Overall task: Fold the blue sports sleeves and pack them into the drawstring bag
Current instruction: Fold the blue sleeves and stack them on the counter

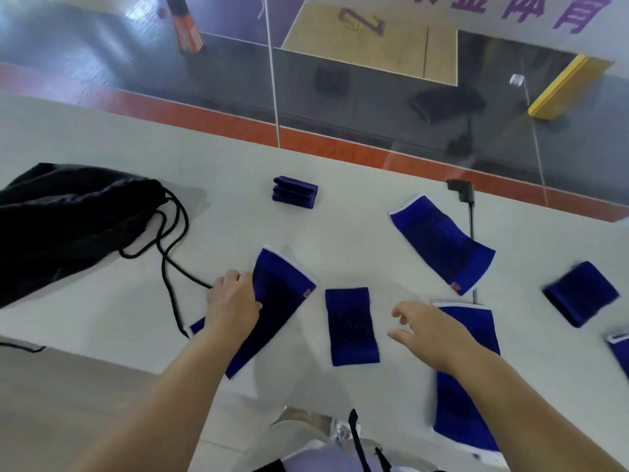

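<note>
Two bare hands reach out over the white table (102,216) in front of you. Your left hand (233,303) lies on the long blue sleeve (279,301) that runs diagonally from near your forearm up to its white-edged end; the fingers curl over the sleeve's left edge, though you cannot tell from here whether they pinch the cloth or just press it. Your right hand (429,330) hovers with fingers spread and loose, gripping nothing, above the left edge of another long sleeve (466,396) that lies flat under your right forearm. Between your hands sits a shorter folded sleeve (350,327), apart from both. Further right, a small folded piece (580,292) rests on the table, blurred, and a scrap of another blue sleeve (621,352) shows at the frame's edge. Beyond your right hand an unfolded sleeve (442,245) lies at an angle, white trim at its far end. Farther still, a tightly folded stack (294,192) stands alone. At far left the black drawstring bag (68,219) slumps on the table, its cords (170,240) trailing toward your left hand.
</note>
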Motion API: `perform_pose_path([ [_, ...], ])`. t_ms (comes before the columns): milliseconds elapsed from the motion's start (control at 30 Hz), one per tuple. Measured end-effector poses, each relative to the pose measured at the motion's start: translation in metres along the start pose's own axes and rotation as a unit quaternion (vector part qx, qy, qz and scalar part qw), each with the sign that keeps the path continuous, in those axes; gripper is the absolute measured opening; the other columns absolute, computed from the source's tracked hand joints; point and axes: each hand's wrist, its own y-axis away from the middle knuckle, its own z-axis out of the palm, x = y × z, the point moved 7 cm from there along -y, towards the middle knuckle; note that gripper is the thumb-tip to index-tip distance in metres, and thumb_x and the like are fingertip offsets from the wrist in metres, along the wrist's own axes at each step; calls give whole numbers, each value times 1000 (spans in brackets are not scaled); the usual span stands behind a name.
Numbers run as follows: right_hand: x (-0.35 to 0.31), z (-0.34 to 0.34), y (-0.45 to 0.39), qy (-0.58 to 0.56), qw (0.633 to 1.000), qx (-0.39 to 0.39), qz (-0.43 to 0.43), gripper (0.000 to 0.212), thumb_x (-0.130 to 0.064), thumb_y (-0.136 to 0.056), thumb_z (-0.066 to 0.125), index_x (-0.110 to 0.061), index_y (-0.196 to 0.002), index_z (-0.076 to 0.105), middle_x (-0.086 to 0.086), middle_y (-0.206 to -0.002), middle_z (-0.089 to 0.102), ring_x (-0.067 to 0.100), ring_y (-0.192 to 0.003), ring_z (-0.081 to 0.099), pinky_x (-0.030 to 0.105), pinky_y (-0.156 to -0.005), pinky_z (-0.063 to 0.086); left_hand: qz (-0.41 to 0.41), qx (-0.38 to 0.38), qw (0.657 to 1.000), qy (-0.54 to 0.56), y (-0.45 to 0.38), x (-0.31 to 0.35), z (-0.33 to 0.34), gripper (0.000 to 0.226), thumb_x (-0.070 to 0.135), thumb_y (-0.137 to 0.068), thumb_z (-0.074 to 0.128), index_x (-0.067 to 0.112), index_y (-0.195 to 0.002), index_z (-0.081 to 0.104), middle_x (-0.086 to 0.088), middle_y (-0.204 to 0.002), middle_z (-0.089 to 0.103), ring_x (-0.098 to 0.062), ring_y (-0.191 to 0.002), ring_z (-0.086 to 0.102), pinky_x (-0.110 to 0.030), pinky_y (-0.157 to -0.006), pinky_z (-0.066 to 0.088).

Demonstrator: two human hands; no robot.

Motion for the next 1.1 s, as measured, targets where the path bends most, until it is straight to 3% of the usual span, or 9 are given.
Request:
perform_pose_path([
  [167, 25, 4, 21, -31, 999, 12, 11, 39, -42, -92, 54, -25, -126, 50, -5, -123, 60, 12, -105, 59, 30, -88, 49, 11, 33, 989, 147, 21, 20, -14, 15, 26, -96, 47, 15, -105, 51, -3, -96, 56, -23, -79, 53, -36, -66, 43],
  [267, 38, 1, 32, -40, 999, 30, 12, 38, -42, -92, 54, -24, -126, 51, -5, -121, 60, 11, -103, 58, 29, -88, 49, 18, 70, 979, 191, 34, 40, -33, 17, 29, -97, 44, 17, -107, 47, -2, -81, 59, -23, -70, 54, -35, -60, 41],
  [400, 64, -6, 47, -43, 996, 74, 31, 31, -40, -93, 53, -23, -118, 55, -6, -113, 62, 11, -95, 57, 28, -83, 50, 40, 118, 961, 246, 54, 78, -57, 21, 31, -96, 45, 18, -112, 49, -2, -79, 59, -24, -70, 55, -35, -59, 43],
  [567, 117, -2, 71, -72, 986, 115, 94, 31, -39, -92, 54, -23, -119, 54, -4, -114, 62, 11, -91, 55, 28, -80, 50, 93, 86, 952, 278, 76, 133, -43, 6, 28, -96, 49, 25, -100, 48, 12, -79, 55, -8, -70, 52, -23, -57, 41],
  [667, 145, 9, 87, -90, 981, 112, 129, 32, -37, -93, 54, -21, -120, 53, -3, -116, 61, 12, -92, 55, 27, -79, 49, 102, 31, 952, 288, 84, 155, -10, 10, 29, -95, 50, 24, -104, 51, 13, -87, 57, -5, -77, 53, -20, -61, 39],
  [800, 175, 30, 103, -120, 975, 91, 164, 34, -37, -92, 55, -20, -121, 52, -2, -116, 60, 15, -95, 58, 30, -78, 50, 84, -44, 951, 294, 92, 168, 38, 29, 31, -93, 52, 22, -121, 51, 7, -104, 61, -14, -93, 57, -28, -75, 42],
  [900, 188, 44, 108, -153, 969, 75, 178, 37, -35, -90, 58, -17, -122, 51, 1, -121, 58, 18, -96, 58, 31, -79, 48, 72, -81, 948, 300, 96, 172, 62, 31, 28, -92, 54, 19, -121, 50, 6, -107, 61, -17, -99, 58, -34, -86, 46],
  [1100, 189, 49, 105, -183, 967, 75, 161, 36, -33, -89, 61, -15, -120, 52, 2, -116, 54, 11, -76, 55, 29, -74, 46, 59, -105, 950, 290, 90, 181, 73, 34, 28, -91, 56, 19, -124, 50, 2, -113, 62, -19, -105, 59, -42, -94, 48],
])
